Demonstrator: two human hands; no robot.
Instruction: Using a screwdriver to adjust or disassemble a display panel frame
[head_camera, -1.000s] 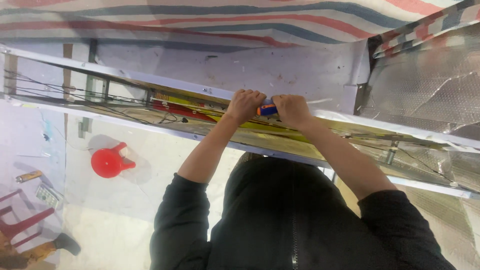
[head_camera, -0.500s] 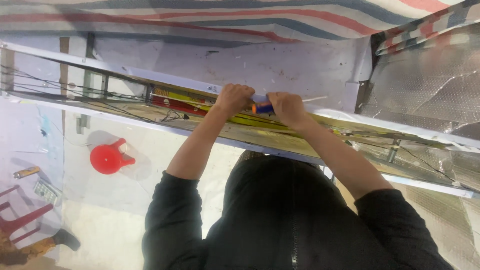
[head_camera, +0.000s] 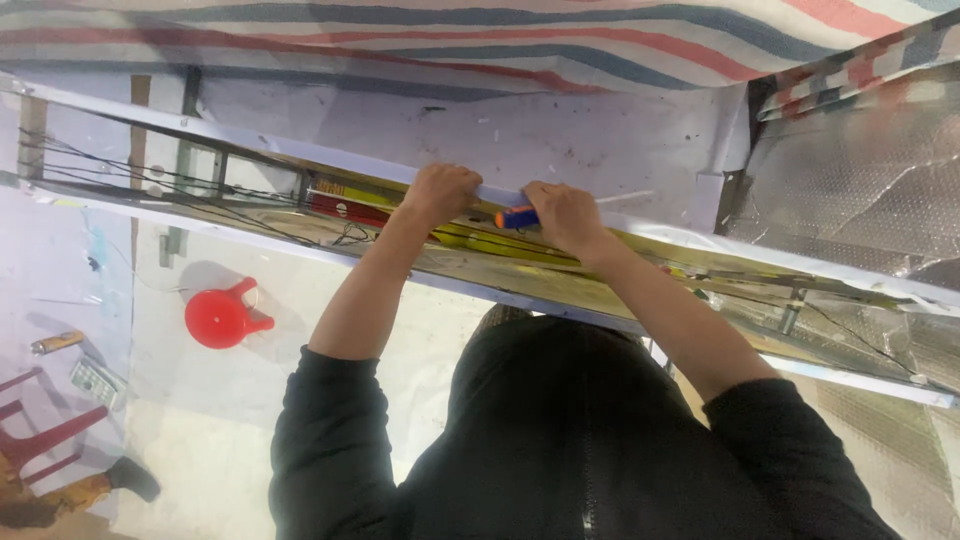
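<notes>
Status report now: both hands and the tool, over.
Left hand gripping the metal frame. Right hand closed on blue-orange tool. Nothing blocking.

Red plastic stool (head_camera: 222, 318) below; striped tarp (head_camera: 480, 35) overhead; foil sheet (head_camera: 860, 180) rightward.

the small tool (head_camera: 516, 217) has a blue body with an orange end toward the left, and only this short stretch of it shows, lying level along the top edge of the long metal frame (head_camera: 300, 155). the right hand (head_camera: 562, 215) closes round its right end, fingers curled over it, while the left hand (head_camera: 440, 192) grips the frame's top edge just beside the orange end. the frame is pale, shiny metal, running slantwise from upper left down to lower right.
</notes>
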